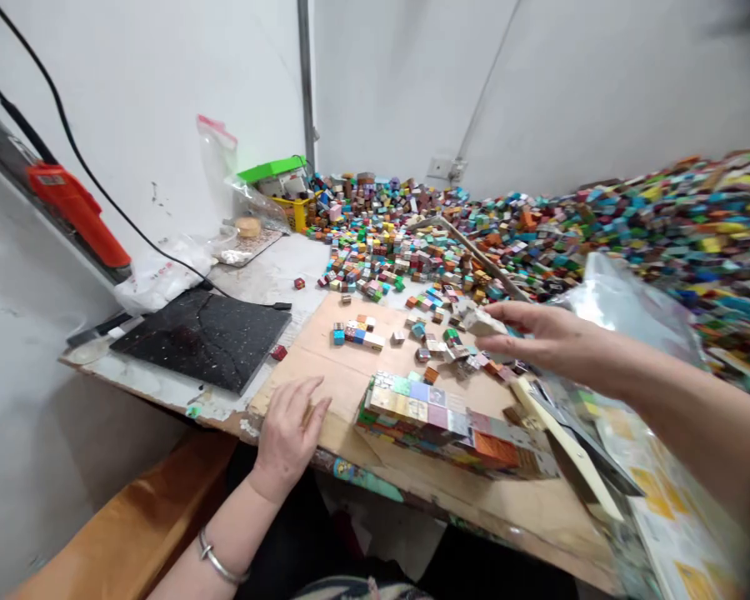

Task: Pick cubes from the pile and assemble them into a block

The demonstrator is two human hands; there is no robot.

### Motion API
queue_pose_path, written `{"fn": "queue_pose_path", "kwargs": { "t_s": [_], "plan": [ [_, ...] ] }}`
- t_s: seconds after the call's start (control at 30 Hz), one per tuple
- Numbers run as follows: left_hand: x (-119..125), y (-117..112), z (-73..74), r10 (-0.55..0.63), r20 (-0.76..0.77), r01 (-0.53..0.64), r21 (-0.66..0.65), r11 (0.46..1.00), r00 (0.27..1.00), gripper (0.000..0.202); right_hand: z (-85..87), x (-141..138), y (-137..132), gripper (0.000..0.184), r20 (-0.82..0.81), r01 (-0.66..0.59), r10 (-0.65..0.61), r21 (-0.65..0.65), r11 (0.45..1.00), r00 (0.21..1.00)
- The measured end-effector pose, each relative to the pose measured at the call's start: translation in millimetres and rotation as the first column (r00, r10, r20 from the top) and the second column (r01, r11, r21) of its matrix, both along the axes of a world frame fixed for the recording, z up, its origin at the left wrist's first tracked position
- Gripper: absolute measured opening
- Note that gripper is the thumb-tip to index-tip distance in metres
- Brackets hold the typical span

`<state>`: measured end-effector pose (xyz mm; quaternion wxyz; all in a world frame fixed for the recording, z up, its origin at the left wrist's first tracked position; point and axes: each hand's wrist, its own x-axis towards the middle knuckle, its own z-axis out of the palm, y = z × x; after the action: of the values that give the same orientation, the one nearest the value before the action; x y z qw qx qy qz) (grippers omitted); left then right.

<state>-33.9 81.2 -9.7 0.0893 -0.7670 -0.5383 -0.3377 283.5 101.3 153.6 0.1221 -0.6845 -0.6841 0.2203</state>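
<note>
My right hand [541,337] reaches over the board from the right, with its thumb and fingers pinching a whitish-grey block [482,323]. My left hand [291,429] rests on the near edge of the wooden board [334,400], thumb and fingers apart and nothing in it. Between the hands stands a long stack of printed cubes [412,404], several layers high. Behind it lies a small flat group of joined cubes [357,333], with blue, white and brown faces. Loose cubes [434,343] are scattered beneath and left of my right hand.
A large heap of coloured cubes [631,225] fills the back and right. A wooden strip [484,262] lies on it. Cream-handled tools [568,446] lie at the right. Left are a black speckled slab [203,337], a plastic bag [162,279] and an orange tool [78,217].
</note>
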Motion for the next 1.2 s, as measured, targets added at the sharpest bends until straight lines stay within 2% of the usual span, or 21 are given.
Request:
{"fn": "queue_pose_path", "kwargs": {
  "t_s": [0.07, 0.13, 0.23, 0.33, 0.4, 0.5, 0.7, 0.93, 1.07, 1.2],
  "plan": [
    [5.6, -1.0, 22.1, -0.014, 0.036, 0.012, 0.066, 0.998, 0.999, 0.039, 1.4, 5.3, -30.5, 0.054, 0.035, -0.033, 0.032, 0.018, 0.999, 0.999],
    [16.8, -3.5, 48.6, -0.090, 0.023, 0.086, 0.143, 0.986, 0.996, 0.047, -3.0, 8.2, -52.3, 0.047, 0.126, -0.096, 0.083, 0.105, 0.990, 0.989],
    [41.3, -9.0, 82.8, -0.272, -0.165, 0.298, 0.161, 0.941, 0.948, 0.062, -16.0, 6.5, -72.0, 0.036, 0.317, -0.178, 0.108, 0.200, 0.964, 0.942],
    [65.8, -14.1, 98.5, -0.378, -0.353, 0.450, 0.149, 0.880, 0.856, 0.071, -30.3, -0.8, -82.9, 0.033, 0.462, -0.259, 0.103, 0.288, 0.922, 0.881],
    [77.4, -16.4, 99.1, -0.411, -0.425, 0.501, 0.123, 0.857, 0.807, 0.074, -38.5, -6.2, -87.6, 0.036, 0.507, -0.322, 0.115, 0.341, 0.883, 0.854],
    [85.8, -17.9, 92.8, -0.456, -0.471, 0.547, 0.067, 0.835, 0.755, 0.070, -48.1, -13.0, -92.9, 0.037, 0.539, -0.351, 0.094, 0.396, 0.849, 0.837],
    [87.1, -17.9, 85.2, -0.493, -0.478, 0.578, 0.038, 0.815, 0.727, 0.063, -63.8, -23.6, -102.6, 0.035, 0.497, -0.312, 0.038, 0.481, 0.819, 0.867],
    [88.1, -19.5, 88.2, -0.455, -0.522, 0.567, 0.069, 0.821, 0.722, 0.060, -75.2, -18.5, -111.0, 0.070, 0.383, -0.235, -0.023, 0.614, 0.754, 0.924],
    [87.8, -19.3, 86.0, -0.472, -0.513, 0.568, 0.038, 0.822, 0.717, 0.061, -76.3, -9.1, -124.7, 0.065, 0.259, -0.127, -0.053, 0.630, 0.766, 0.964],
    [88.4, -19.2, 84.1, -0.471, -0.509, 0.566, 0.039, 0.823, 0.720, 0.061, -79.1, -8.7, -137.4, 0.048, 0.157, -0.074, -0.045, 0.674, 0.735, 0.987]
  ]
}}
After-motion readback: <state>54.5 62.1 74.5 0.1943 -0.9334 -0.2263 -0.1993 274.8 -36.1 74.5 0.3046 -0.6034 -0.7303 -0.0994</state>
